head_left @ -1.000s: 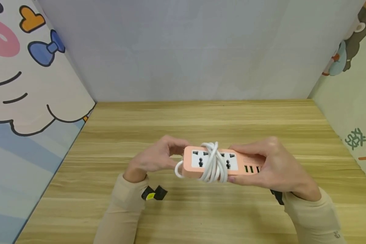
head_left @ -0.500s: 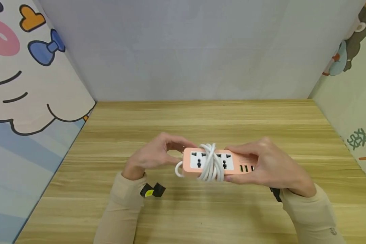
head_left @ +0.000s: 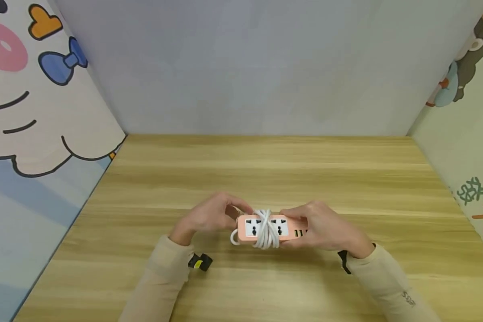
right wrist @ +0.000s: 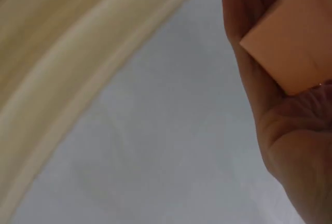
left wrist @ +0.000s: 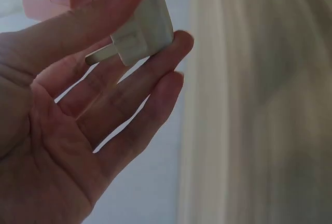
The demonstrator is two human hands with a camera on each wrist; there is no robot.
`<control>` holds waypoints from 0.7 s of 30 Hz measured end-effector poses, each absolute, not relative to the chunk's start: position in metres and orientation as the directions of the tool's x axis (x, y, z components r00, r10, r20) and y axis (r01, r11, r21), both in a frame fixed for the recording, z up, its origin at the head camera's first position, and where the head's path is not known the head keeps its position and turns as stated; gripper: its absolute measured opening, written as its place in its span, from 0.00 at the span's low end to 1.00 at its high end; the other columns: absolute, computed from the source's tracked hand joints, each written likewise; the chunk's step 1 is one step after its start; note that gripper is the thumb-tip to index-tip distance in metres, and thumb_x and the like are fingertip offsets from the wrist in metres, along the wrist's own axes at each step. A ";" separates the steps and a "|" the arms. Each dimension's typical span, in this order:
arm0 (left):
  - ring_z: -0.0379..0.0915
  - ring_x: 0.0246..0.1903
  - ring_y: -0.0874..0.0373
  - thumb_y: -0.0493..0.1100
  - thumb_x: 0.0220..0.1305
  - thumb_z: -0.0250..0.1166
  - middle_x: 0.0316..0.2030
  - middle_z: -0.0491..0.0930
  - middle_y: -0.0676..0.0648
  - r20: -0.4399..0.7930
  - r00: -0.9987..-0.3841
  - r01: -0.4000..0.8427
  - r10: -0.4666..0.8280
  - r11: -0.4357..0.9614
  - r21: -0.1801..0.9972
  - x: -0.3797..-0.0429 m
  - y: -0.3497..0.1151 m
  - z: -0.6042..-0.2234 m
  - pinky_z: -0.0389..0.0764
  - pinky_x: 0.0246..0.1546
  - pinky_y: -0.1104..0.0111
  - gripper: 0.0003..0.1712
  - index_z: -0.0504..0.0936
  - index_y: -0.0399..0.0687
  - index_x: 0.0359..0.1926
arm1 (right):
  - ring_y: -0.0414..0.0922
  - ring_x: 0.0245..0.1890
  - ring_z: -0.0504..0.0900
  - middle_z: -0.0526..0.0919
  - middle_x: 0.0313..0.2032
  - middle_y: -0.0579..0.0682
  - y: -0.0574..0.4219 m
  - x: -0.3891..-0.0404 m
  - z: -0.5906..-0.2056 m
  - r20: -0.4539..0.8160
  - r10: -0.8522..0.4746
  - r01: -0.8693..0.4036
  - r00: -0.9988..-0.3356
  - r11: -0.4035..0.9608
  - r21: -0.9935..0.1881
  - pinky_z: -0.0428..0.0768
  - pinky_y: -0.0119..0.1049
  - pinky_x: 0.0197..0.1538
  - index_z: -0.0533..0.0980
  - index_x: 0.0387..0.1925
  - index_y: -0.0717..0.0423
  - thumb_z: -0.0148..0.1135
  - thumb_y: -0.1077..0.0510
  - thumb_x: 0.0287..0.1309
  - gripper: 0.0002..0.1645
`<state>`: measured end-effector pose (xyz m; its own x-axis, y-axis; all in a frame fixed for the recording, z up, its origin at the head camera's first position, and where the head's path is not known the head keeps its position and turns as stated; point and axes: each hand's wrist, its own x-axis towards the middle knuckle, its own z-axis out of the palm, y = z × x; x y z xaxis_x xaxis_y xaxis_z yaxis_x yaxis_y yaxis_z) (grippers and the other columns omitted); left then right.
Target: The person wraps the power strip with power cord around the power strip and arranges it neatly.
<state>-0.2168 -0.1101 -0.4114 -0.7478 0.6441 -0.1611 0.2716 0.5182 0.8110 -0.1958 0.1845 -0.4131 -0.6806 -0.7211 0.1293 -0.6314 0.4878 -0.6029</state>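
Note:
A peach power strip [head_left: 294,222] with white socket panels is held up over the wooden table in the head view, its white cord [head_left: 267,237] wound round the middle. My right hand [head_left: 326,229] grips the strip's right end, beside its USB ports; the right wrist view shows the strip's plain peach end [right wrist: 295,42] against the palm and fingers. At the other end is my left hand [head_left: 211,215]. The left wrist view shows it pinching a white plug [left wrist: 148,29] between thumb and fingers, with a metal prong sticking out. A cord loop hangs at the strip's left end.
The wooden table [head_left: 265,174] spreads under both hands. A pale grey wall [head_left: 241,67] rises behind it, with cartoon-printed panels on the left [head_left: 44,107] and right [head_left: 463,143]. Black wrist camera mounts sit at both cuffs.
Both hands have lowered the power strip towards the table and shifted it a little left; it looks smaller in the head view. Both holds stay the same.

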 end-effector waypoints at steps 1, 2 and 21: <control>0.85 0.49 0.51 0.31 0.60 0.71 0.54 0.85 0.41 -0.171 -0.756 0.265 0.632 0.535 0.802 -0.218 -0.110 -0.416 0.85 0.48 0.66 0.22 0.84 0.40 0.56 | 0.30 0.23 0.73 0.85 0.31 0.37 0.183 -0.197 -0.420 0.115 -0.717 -0.616 -0.688 0.493 -0.614 0.74 0.26 0.27 0.83 0.57 0.48 0.77 0.42 0.52 0.31; 0.85 0.49 0.51 0.31 0.59 0.71 0.54 0.85 0.41 -0.175 -0.765 0.265 0.620 0.550 0.792 -0.219 -0.110 -0.420 0.85 0.48 0.66 0.21 0.84 0.42 0.55 | 0.30 0.23 0.73 0.86 0.32 0.37 0.182 -0.199 -0.426 0.107 -0.712 -0.608 -0.694 0.500 -0.616 0.74 0.26 0.27 0.82 0.59 0.48 0.77 0.43 0.52 0.33; 0.69 0.67 0.44 0.37 0.59 0.74 0.66 0.76 0.44 -0.119 -0.880 0.279 0.460 0.704 0.653 -0.198 -0.128 -0.435 0.68 0.69 0.47 0.35 0.75 0.48 0.68 | 0.37 0.38 0.79 0.88 0.45 0.44 0.176 -0.217 -0.458 -0.019 -0.642 -0.494 -0.766 0.608 -0.621 0.76 0.32 0.42 0.83 0.54 0.52 0.79 0.42 0.50 0.32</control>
<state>-0.1978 -0.1279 -0.4349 -0.8801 0.4595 -0.1194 0.2788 0.7038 0.6534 -0.2171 0.1760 -0.4576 -0.7665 -0.6420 -0.0187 -0.4944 0.6084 -0.6208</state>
